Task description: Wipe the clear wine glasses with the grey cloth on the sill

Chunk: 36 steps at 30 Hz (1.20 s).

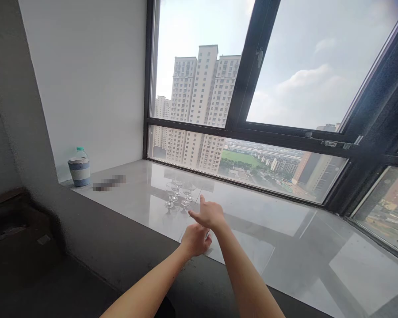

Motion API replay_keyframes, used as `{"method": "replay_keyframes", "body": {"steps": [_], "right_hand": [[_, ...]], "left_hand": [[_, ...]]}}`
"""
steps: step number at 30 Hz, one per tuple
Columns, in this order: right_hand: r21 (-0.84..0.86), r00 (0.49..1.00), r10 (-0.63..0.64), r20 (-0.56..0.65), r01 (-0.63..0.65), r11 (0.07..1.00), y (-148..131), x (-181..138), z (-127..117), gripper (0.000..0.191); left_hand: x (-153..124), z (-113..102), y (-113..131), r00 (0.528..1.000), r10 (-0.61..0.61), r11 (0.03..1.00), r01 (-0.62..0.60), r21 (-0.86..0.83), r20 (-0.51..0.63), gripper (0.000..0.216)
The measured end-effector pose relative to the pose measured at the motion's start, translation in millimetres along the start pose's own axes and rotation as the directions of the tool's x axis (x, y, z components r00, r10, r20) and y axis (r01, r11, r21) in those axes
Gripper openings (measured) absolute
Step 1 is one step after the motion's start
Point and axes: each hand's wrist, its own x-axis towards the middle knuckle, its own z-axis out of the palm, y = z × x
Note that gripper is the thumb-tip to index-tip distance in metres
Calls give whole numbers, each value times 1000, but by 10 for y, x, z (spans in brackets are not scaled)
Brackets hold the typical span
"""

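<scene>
Several clear stemmed glasses [177, 192] stand close together on the glossy grey window ledge. In front of them my left hand [195, 240] is closed, its fingers wrapped around a glass [207, 234] that is mostly hidden; only a clear glint of it shows. My right hand [209, 215] is just above and beyond the left one, near the group of glasses. Its index finger and thumb are stretched apart, and the other fingers are hard to make out.
A blue and white bucket [79, 172] stands at the ledge's left end, with a green-capped bottle [81, 152] by it. A blurred dark item [109, 183] lies nearby. Dark-framed windows [237, 128] run along the back. The ledge's front edge [132, 218] drops off towards me.
</scene>
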Motion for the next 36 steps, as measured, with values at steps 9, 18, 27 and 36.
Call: {"method": "replay_keyframes", "body": {"steps": [9, 18, 27, 36], "right_hand": [[18, 1000, -5, 5, 5, 1000, -8, -52, 2, 89], [30, 1000, -10, -27, 11, 999, -5, -69, 11, 90], [19, 1000, -1, -26, 1, 1000, -14, -75, -6, 87], [30, 1000, 10, 1, -11, 999, -26, -98, -46, 86]], "left_hand": [[0, -14, 12, 999, -29, 999, 29, -13, 25, 26], [-2, -58, 39, 999, -30, 998, 32, -48, 39, 29], [-2, -82, 48, 998, -41, 999, 42, -31, 54, 32], [7, -36, 20, 999, -24, 999, 26, -29, 48, 26]]}}
